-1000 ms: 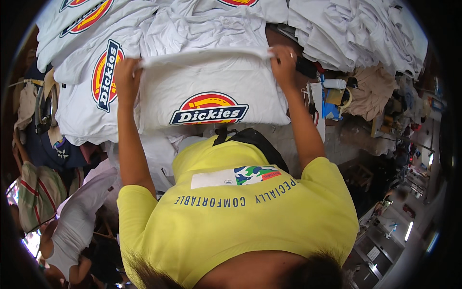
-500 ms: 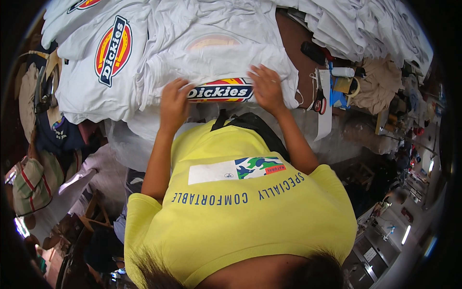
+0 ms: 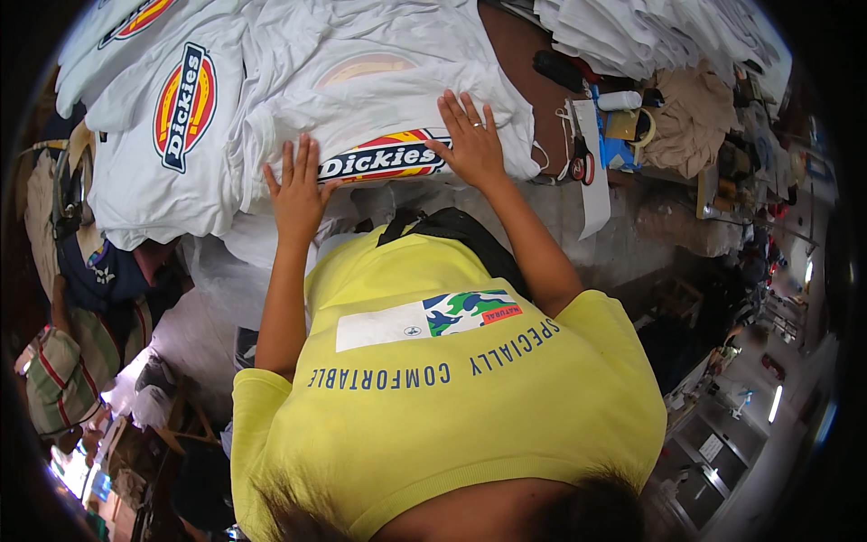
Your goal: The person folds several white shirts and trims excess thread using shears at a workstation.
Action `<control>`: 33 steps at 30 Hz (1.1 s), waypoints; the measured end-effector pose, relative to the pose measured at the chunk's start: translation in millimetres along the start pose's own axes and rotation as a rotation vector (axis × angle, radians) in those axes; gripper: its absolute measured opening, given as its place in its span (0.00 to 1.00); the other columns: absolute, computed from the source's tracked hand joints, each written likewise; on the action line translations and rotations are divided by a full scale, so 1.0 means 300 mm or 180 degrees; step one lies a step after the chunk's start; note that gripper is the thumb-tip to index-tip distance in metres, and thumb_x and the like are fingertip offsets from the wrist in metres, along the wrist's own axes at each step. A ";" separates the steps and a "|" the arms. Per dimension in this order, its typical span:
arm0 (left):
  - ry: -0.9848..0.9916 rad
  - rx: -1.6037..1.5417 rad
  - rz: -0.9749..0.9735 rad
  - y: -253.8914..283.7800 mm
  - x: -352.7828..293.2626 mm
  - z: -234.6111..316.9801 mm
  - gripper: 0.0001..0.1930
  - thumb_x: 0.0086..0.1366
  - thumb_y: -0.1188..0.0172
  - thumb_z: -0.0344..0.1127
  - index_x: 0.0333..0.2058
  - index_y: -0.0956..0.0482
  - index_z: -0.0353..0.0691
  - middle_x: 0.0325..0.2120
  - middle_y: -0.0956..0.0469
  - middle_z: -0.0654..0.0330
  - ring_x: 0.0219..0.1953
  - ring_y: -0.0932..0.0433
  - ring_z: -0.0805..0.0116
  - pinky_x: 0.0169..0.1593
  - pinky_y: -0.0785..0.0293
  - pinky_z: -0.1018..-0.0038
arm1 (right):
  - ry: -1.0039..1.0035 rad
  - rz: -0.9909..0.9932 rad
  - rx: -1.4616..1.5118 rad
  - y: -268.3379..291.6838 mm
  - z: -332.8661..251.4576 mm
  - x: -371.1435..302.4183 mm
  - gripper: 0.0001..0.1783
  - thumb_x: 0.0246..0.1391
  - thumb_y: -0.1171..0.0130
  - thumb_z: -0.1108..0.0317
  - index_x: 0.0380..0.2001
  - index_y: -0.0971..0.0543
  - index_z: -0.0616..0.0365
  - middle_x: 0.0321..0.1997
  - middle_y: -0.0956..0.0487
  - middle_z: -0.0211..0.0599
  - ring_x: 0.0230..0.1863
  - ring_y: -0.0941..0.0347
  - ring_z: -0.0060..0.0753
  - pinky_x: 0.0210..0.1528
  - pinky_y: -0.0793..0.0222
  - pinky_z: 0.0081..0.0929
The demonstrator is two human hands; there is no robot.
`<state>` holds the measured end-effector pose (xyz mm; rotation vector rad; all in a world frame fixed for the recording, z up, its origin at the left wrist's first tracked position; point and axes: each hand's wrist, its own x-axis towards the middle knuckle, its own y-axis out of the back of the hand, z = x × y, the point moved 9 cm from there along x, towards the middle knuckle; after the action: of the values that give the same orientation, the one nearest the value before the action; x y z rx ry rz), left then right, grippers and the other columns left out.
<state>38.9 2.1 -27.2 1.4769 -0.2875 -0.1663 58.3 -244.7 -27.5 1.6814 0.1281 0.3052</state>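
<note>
In front of me lies a white T-shirt (image 3: 379, 117), partly folded, with a red, yellow and dark blue printed emblem near its front edge. My left hand (image 3: 296, 185) rests flat on the cloth left of the print, fingers pointing away from me. On the other side my right hand (image 3: 470, 144) lies spread on the same shirt, a ring on one finger, its thumb touching the print's right end. Neither hand grips anything. Through the cloth behind the print a fainter copy of the emblem shows.
More white printed shirts (image 3: 194, 117) lie to the left. Stacked white garments (image 3: 668, 36) fill the far right. Scissors (image 3: 580, 158) with red and black handles, a white paper strip (image 3: 594, 203), a tape roll (image 3: 643, 128) and a beige cloth (image 3: 694, 122) sit on the right.
My fingers were bent at the shirt's edge; now both hands are spread flat on it, the left one farther left. The whole view has shifted slightly.
</note>
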 end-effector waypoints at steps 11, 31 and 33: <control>-0.0703 -0.1355 0.0689 0.144 0.133 0.288 0.19 0.50 0.39 0.38 0.42 0.28 0.44 0.40 0.31 0.58 0.44 0.34 0.59 0.47 0.40 0.63 | -0.1563 0.1520 0.0762 0.153 0.351 -0.439 0.26 0.43 0.41 0.66 0.49 0.32 0.52 0.49 0.34 0.40 0.51 0.39 0.41 0.51 0.45 0.38; -0.1390 -0.2514 -0.0309 0.182 0.946 0.313 0.14 0.50 0.53 0.23 0.33 0.22 0.42 0.33 0.23 0.56 0.34 0.24 0.57 0.39 0.30 0.71 | -0.2235 0.1764 0.1845 0.090 0.404 -0.521 0.13 0.34 0.37 0.71 0.27 0.29 0.56 0.25 0.30 0.30 0.30 0.34 0.32 0.34 0.38 0.28; -0.1722 -0.2434 0.0443 0.204 0.907 0.267 0.13 0.47 0.50 0.20 0.28 0.20 0.42 0.29 0.25 0.57 0.34 0.27 0.59 0.40 0.32 0.72 | -0.1775 0.1772 0.1229 0.134 0.352 -0.512 0.14 0.31 0.39 0.73 0.26 0.29 0.54 0.26 0.30 0.29 0.32 0.34 0.33 0.37 0.40 0.30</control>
<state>271.3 -146.3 63.3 0.6289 -0.6758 -0.5049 -63.7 -391.1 -18.3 2.1060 -0.7482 0.2182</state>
